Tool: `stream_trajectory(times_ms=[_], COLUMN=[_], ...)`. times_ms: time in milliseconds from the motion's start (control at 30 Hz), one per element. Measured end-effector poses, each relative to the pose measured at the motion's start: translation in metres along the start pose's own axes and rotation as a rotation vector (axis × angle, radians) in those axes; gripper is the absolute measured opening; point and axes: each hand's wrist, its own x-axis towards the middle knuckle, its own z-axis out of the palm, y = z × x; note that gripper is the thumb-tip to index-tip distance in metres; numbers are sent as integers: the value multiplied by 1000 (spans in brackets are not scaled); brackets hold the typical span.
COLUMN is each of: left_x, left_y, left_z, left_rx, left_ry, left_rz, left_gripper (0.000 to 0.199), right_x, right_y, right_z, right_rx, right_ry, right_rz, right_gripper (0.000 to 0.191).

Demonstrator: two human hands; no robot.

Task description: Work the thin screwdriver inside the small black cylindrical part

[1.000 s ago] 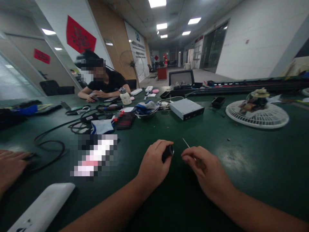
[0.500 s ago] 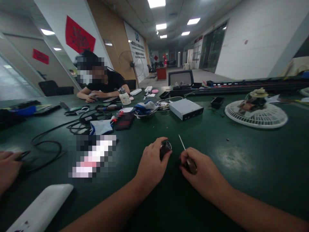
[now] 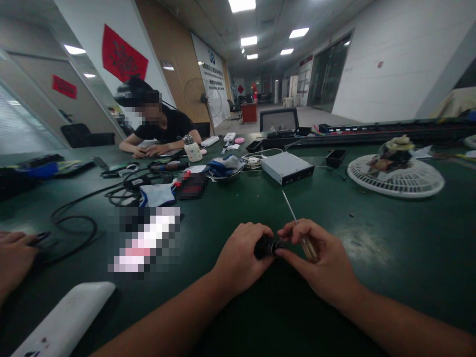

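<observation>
My left hand [image 3: 243, 255] is wrapped round a small black cylindrical part [image 3: 265, 247], low over the green table. Against the right end of that part are the thumb and finger of my right hand [image 3: 322, 260]. A screwdriver [image 3: 307, 245] with a brownish see-through handle is also held in my right hand, its thin metal shaft pointing up and away to the left. What exactly the right fingertips pinch at the black part is too small to tell.
A grey disc drive [image 3: 287, 167] lies beyond my hands, a white fan grille [image 3: 396, 176] to the right. Leftward are black cables [image 3: 92, 233], a cloth [image 3: 158, 195], a white casing [image 3: 67, 317] and another person's hand [image 3: 17, 263]. Someone in black [image 3: 167, 126] sits across the table.
The black part has turned sideways in my left hand, and my right fingers have come up to its end. The screwdriver has shifted up within my right hand.
</observation>
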Motion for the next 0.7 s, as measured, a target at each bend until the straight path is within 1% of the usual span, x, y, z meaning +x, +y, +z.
stream_trajectory(times_ms=[133,267,467,700], left_x=[0,-1,-1,-1], left_y=[2,1,0,1], left_z=[-2,-1,0,-1], left_rx=[-13,-13,1,-7], left_ry=[29,57,40,43], left_rz=[8,-17,-57,-50], left_gripper=[21,22,23,21], right_x=[0,1,-1,-2], right_y=[2,1,-2,-2], right_z=[0,0,-1,-1], right_rx=[-26,-64,-59,-70], right_ry=[4,13,-18,-5], right_rz=[40,80,39,4], right_gripper=[25,21,16,20])
